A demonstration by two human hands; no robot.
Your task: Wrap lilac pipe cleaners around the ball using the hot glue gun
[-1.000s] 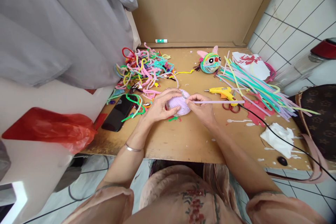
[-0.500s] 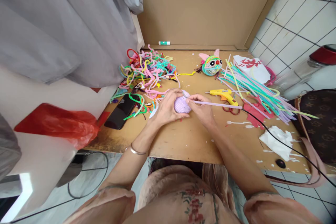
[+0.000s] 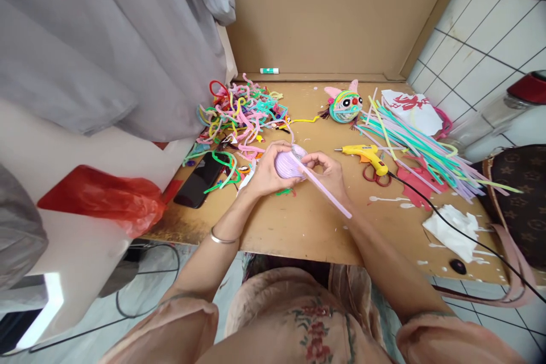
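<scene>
Around the lilac ball (image 3: pixel 284 166), the left hand (image 3: pixel 267 172) curls snugly; right hand (image 3: pixel 329 172) grip unclear, slack could unwind the strip (image 3: pixel 327 193).

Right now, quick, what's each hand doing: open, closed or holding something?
Left hand: curled around the purple ball, holding it.
Right hand: fingers bent beside the ball and its purple strip; whether it's gripping can't be told.

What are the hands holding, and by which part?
The left hand cups the purple ball around its left side. The right hand is at its right side; whether it pinches the purple strip is unclear.
</scene>
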